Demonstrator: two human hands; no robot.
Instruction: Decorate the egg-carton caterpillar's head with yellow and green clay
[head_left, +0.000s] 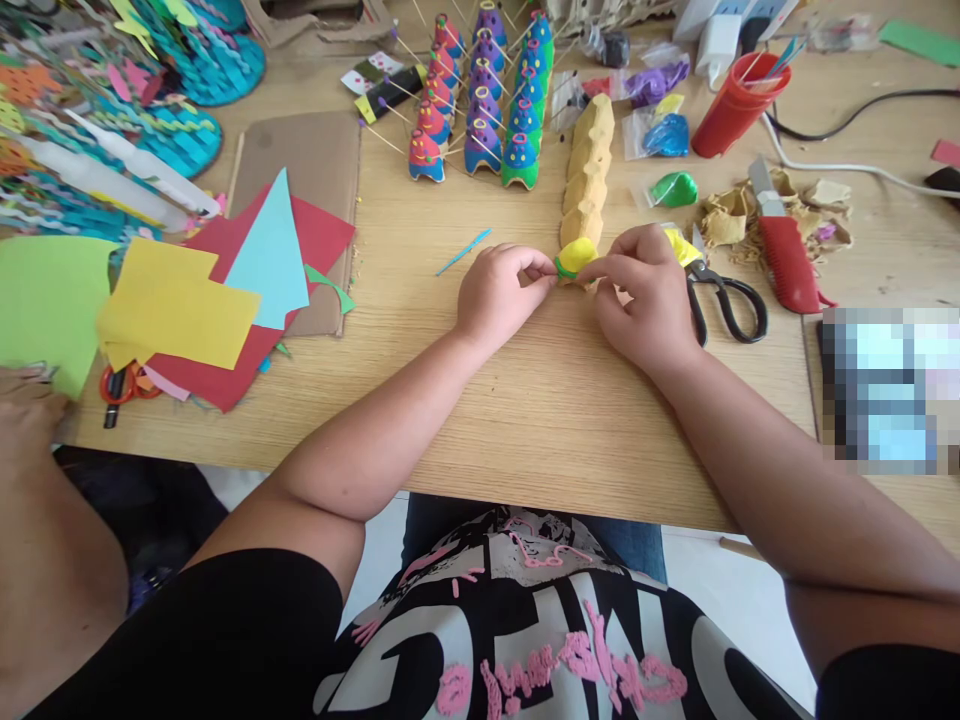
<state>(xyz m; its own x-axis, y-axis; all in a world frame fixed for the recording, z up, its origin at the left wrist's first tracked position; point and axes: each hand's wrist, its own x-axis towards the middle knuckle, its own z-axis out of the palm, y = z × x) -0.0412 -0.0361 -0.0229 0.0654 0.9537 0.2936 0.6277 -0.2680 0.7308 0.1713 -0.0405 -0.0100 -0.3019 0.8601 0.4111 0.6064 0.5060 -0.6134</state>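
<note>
A tan bumpy egg-carton strip (587, 170) lies lengthwise on the wooden table (465, 420). Its near end is covered in yellow clay (576, 254) with a green band along the lower edge. My left hand (501, 295) pinches the left end of that green band between thumb and fingertips. From the other side, my right hand (646, 300) has its fingers closed at the right edge of the yellow clay; whatever sits between them is too small to make out. To the left lies a thin blue tool (463, 252).
Painted carton caterpillars (484, 90) stand at the back. Black-handled scissors (726, 300), a red-handled cutter (787, 250) and a red cup (739, 105) are on the right. Coloured paper (180, 305) lies left, near another person's hand (30, 410).
</note>
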